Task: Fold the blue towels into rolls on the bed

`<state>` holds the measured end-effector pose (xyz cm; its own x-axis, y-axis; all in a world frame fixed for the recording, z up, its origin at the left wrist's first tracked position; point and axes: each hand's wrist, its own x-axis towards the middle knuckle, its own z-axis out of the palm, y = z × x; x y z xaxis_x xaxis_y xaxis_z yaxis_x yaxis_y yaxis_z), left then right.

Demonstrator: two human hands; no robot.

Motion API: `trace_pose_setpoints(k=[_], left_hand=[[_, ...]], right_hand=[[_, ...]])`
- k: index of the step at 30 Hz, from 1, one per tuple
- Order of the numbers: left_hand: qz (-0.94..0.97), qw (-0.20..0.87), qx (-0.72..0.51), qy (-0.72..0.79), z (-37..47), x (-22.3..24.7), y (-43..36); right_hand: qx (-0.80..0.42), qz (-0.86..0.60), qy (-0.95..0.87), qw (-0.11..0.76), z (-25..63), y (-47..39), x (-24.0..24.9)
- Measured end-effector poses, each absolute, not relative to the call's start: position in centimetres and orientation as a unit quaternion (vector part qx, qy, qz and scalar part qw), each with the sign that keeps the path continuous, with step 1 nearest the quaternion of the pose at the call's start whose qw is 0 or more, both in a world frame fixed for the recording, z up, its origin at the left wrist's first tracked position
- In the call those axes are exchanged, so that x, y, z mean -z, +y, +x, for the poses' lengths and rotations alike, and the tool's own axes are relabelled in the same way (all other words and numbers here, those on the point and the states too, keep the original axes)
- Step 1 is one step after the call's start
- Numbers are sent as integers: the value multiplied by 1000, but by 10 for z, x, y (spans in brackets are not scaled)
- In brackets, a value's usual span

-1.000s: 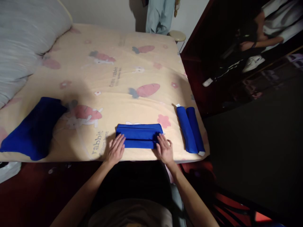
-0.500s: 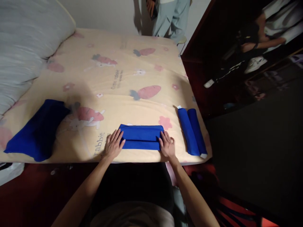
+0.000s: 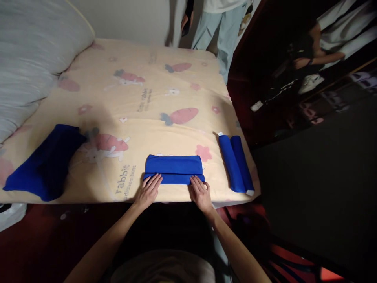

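A blue cloth (image 3: 173,164), perhaps a towel, lies folded into a flat rectangle near the bed's front edge, with a narrow rolled or folded strip along its near side. My left hand (image 3: 149,192) has its fingers curled over the left part of this strip. Over the right end, my right hand (image 3: 201,193) grips the same strip, fingers close together. Both thumbs are mostly hidden. To the right lie two blue cloth rolls (image 3: 231,163) side by side, with small white tags at their ends. Another blue cloth (image 3: 48,161) lies loosely spread at the left.
The bed (image 3: 176,96) has a cream sheet printed with carrots and rabbits. A large pale bundle (image 3: 26,59) fills its far left corner. A person in light blue trousers (image 3: 219,31) stands beyond it. Another seated figure with a pale shoe (image 3: 311,83) appears in the dark upper right.
My hands have shifted from the cloth's two side ends to its near edge, slightly closer together. The near strip now looks more rolled. The person at the far side has shifted stance.
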<state>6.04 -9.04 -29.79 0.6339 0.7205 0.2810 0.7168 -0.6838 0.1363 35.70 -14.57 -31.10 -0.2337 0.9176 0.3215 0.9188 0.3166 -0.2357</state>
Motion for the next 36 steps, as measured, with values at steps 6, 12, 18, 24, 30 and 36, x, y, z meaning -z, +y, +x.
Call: trace_pose_setpoints(k=[6,12,18,24,30,36], left_hand=[[887,1,-171,429,71,302,-70],[877,15,-102,469,81,274,-49],[886,58,-37,458,79,251,-48],[861,75,-83,496,96,265,-57],[868,94,-153,463,131,287,-57],[852,66,-116,506,78,287,-35]], right_hand=[[-21,-613,-765,196,357,-115,304],[-49,-627,-765,140,356,-89,282],[-81,-616,-777,104,358,-81,270],[-86,-622,-769,118,331,-84,273],[-98,-561,-793,214,287,-76,292],[-62,-623,-755,196,347,-65,300]])
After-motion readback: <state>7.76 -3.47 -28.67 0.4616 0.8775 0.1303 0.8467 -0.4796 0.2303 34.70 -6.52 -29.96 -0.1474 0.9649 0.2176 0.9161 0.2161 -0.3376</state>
